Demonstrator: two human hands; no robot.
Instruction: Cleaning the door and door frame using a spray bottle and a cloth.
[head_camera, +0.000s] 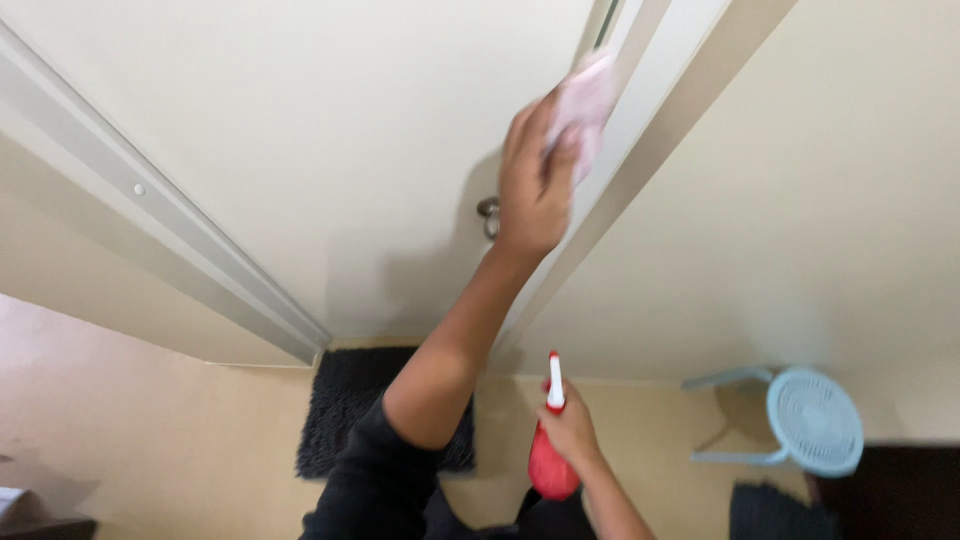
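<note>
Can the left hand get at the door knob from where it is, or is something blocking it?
Probably yes. The left hand presses a pink cloth to the door edge, just above the door knob. Nothing lies between them, though the grip is full of cloth.

A home – door (330, 150), doormat (350, 410), small fan (815, 420)

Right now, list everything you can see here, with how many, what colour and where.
door: one, cream, centre and left
door knob: one, metal, mostly behind the raised hand
door frame: one, off-white, right of the door
wall: one, cream, right
mat: one, dark grey, on the floor below the door
stool: one, pale blue, lower right by the wall
cloth: one, pale pink, blurred, pressed at the door's edge
spray bottle: one, red with white nozzle, bottom centre
left hand: raised, holding the cloth
right hand: low, gripping the spray bottle
</note>
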